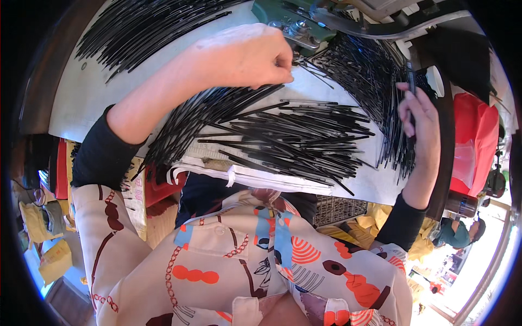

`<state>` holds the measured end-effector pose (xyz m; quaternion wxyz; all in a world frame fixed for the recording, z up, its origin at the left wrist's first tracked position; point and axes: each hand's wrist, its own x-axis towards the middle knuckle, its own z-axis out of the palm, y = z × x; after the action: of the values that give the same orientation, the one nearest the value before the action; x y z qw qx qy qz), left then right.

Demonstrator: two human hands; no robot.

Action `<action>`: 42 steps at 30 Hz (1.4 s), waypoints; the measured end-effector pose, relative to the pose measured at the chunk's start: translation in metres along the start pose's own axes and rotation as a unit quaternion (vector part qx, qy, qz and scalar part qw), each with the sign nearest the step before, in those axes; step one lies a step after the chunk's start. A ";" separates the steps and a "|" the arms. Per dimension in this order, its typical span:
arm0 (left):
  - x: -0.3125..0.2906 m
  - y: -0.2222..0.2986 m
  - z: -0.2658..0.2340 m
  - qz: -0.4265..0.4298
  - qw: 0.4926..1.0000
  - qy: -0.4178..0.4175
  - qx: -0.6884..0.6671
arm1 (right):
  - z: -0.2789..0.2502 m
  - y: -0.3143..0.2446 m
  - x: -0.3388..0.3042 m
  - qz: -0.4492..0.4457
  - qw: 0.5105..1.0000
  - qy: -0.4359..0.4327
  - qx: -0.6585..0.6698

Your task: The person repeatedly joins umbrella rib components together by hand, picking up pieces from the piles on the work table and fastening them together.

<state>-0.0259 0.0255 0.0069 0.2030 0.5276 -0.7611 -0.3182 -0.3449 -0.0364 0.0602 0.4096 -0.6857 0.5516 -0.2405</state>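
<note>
My left hand (pixel 244 57) reaches across the table from the left, its fingers closed in a pinch beside the metal parts of a green machine (pixel 266 12). Whatever sits between those fingertips is hidden. At the right, my right hand (pixel 421 119) is raised over the table edge with fingers bent around a thin dark strip (pixel 411 76); it is slightly blurred. Thin black strips lie in loose piles: a middle pile (pixel 304 136) nearest me, a left pile (pixel 187 117) under my left forearm, and a right pile (pixel 361 73) beside my right hand.
Another large pile of black strips (pixel 157 27) covers the far left of the pale tabletop (pixel 81 103). A white cup-like container (pixel 435 81) stands at the right edge, near red material (pixel 472 141). White folded cloth (pixel 261 179) runs along the near edge. Another person (pixel 455 233) is in the right background.
</note>
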 end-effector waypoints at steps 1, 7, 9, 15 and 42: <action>0.000 -0.002 0.003 0.038 0.999 0.020 0.012 | -0.022 0.008 0.003 -0.010 0.998 0.021 -0.065; -0.011 0.009 0.006 0.076 0.970 0.073 0.221 | -0.022 0.030 0.010 -0.155 0.895 0.220 -0.356; -0.010 0.009 0.005 0.038 0.973 0.054 0.219 | -0.005 0.028 0.009 -0.154 0.943 0.138 -0.259; -0.011 -0.001 -0.009 0.025 0.992 0.022 0.123 | 0.039 0.016 0.012 -0.140 0.950 0.060 -0.273; -0.012 -0.017 -0.015 -0.011 0.972 0.120 0.200 | 0.070 0.006 0.014 -0.153 0.932 0.081 -0.317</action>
<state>-0.0004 0.0288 0.0064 0.1797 0.5998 -0.7738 -0.0959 -0.2895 -0.0289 0.0153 0.0827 -0.8339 0.5193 -0.1674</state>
